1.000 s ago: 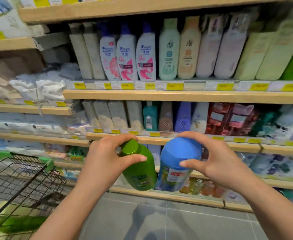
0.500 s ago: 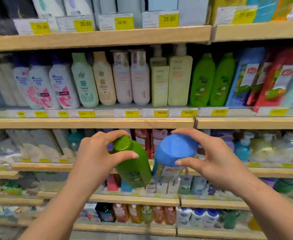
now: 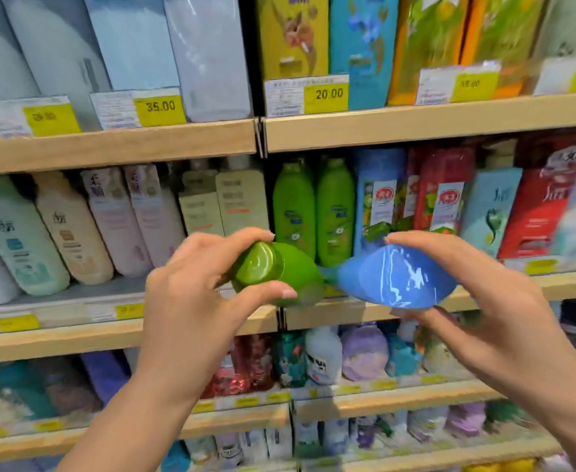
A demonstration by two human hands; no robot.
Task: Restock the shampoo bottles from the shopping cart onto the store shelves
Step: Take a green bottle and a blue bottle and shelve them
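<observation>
My left hand (image 3: 191,301): grip clenched round green bottle (image 3: 290,277), cap end toward me, body pointing at shelf (image 3: 116,335). My right hand (image 3: 484,308): grip round blue bottle (image 3: 395,277), cap end toward me. Both bottles held side by side, in front of middle shelf edge, near two green bottles (image 3: 314,209) standing there. Price tags (image 3: 325,95) on upper shelf.
</observation>
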